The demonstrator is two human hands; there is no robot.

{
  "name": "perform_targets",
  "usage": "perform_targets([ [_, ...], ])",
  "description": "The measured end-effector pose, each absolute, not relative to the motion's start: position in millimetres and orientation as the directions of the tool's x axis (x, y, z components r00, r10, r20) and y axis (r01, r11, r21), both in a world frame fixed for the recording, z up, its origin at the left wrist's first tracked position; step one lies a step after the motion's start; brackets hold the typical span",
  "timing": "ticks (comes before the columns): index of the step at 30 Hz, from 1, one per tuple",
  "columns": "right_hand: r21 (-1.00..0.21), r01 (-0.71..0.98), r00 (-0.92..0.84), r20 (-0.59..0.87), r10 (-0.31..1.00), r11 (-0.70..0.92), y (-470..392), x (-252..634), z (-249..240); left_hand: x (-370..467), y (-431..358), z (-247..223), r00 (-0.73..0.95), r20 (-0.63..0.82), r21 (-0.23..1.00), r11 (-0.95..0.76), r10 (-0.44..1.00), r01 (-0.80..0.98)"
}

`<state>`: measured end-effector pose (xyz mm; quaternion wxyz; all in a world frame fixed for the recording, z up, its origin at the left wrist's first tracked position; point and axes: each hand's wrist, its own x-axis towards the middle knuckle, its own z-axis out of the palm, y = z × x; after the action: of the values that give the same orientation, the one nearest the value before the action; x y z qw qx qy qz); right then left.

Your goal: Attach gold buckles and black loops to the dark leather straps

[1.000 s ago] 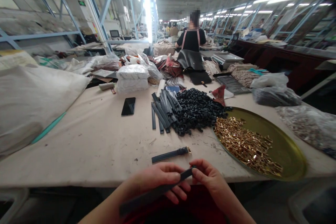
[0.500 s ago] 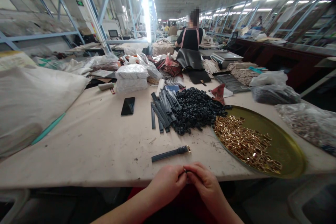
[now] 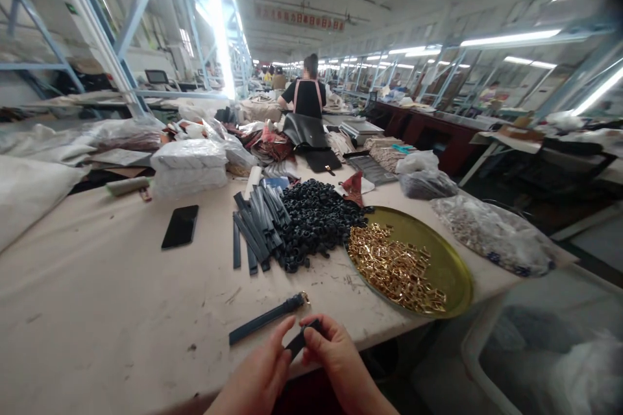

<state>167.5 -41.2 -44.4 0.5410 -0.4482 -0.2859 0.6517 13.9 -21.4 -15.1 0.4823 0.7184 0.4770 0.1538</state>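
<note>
Over the table's front edge, my left hand [image 3: 260, 366] and my right hand [image 3: 338, 353] both grip a dark strap [image 3: 295, 345]. My right thumb and fingers pinch its upper end, while my left fingers close around the lower part. Much of the strap is hidden by the fingers. Just beyond my left hand lies a finished-looking strap with a gold buckle [image 3: 265, 320]. Farther off are a stack of flat dark strips [image 3: 257, 224] and a heap of small black loops [image 3: 316, 217]. Gold buckles [image 3: 394, 266] cover part of a round gold tray [image 3: 450, 272].
A black phone [image 3: 180, 227] lies on the table at left. Plastic-wrapped white packs [image 3: 189, 165], a black leather piece [image 3: 306, 131] and clear bags [image 3: 491, 233] sit around the edges. A person in a black top [image 3: 307, 98] works farther back.
My view has swung to the right, so the table things appear farther left. The dark strap now shows between my hands, which were pressed together over it before.
</note>
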Motion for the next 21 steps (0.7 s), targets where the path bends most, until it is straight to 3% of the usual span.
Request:
perform_targets([
  [4,-0.817,-0.526,0.049,-0.308,0.950,-0.238,-39,166,-44,15,-17,-15,0.467,-0.184,0.820,-0.127,0.865,0.558],
  [8,-0.893,-0.424,0.125,-0.225,0.966,-0.153,-40,162,-42,22,-15,-18,0.457,-0.197,0.822,-0.108,0.868,0.559],
  [12,-0.915,-0.371,0.015,-0.180,0.984,-0.162,-49,169,-43,25,-16,-18,0.476,-0.203,0.866,-0.071,0.856,0.496],
  [17,-0.670,-0.616,-0.253,-0.331,0.909,-0.415,-55,181,-39,25,-19,-3,0.593,-0.315,0.895,0.023,0.741,0.446],
  [21,-0.553,-0.565,-0.447,-0.419,0.790,-0.613,-55,179,-32,27,-26,5,0.650,-0.323,0.914,0.049,0.688,0.403],
])
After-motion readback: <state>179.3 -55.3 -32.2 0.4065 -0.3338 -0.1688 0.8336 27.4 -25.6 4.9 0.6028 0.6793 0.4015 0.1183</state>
